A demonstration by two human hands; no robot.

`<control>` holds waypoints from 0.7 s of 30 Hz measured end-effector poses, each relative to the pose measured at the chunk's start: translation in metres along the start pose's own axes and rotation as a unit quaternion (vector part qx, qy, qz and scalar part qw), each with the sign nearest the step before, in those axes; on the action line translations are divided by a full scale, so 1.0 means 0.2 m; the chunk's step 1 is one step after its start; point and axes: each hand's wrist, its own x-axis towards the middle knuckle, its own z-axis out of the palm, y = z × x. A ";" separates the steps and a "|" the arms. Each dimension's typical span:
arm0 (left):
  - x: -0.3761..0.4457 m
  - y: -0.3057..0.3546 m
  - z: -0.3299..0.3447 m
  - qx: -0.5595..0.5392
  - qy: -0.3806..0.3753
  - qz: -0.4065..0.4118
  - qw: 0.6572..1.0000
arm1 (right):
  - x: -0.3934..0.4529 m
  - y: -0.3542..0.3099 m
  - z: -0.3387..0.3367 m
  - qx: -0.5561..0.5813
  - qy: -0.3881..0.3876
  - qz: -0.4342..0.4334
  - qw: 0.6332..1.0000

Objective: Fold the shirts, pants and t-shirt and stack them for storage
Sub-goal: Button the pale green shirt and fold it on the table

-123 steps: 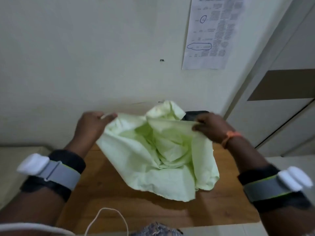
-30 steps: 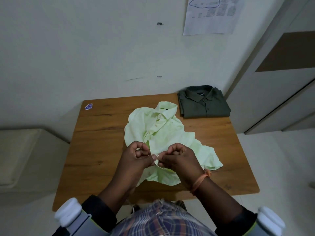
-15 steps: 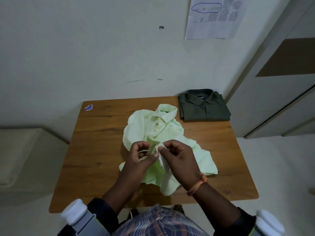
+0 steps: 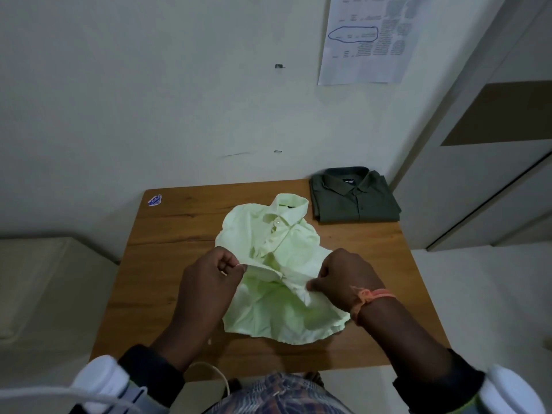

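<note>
Tabletop (image 4: 167, 264): shirt (image 4: 283, 249) collar points away.

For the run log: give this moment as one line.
step: fold pale shirt | left hand: pinches shirt | right hand: pinches shirt | dark shirt: folded, table corner

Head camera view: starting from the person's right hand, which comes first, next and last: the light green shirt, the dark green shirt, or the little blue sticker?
From the right hand:
1. Light green shirt: the hand grips it, middle of the table.
2. Dark green shirt: folded at the far right corner.
3. Blue sticker: far left corner, beyond the left hand, which also pinches the light green shirt.
</note>
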 end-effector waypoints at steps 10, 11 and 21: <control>-0.03 0.27 -0.05 -0.429 -0.226 -0.181 0.856 | -0.10 -0.15 -0.04 0.612 -0.125 -0.074 0.777; -0.03 0.28 -0.06 -0.453 -0.230 -0.186 0.841 | -0.10 -0.16 -0.04 0.632 -0.125 -0.073 0.762; -0.04 0.31 -0.07 -0.172 -0.068 -0.031 0.982 | -0.16 -0.20 -0.05 0.410 0.209 -0.093 0.883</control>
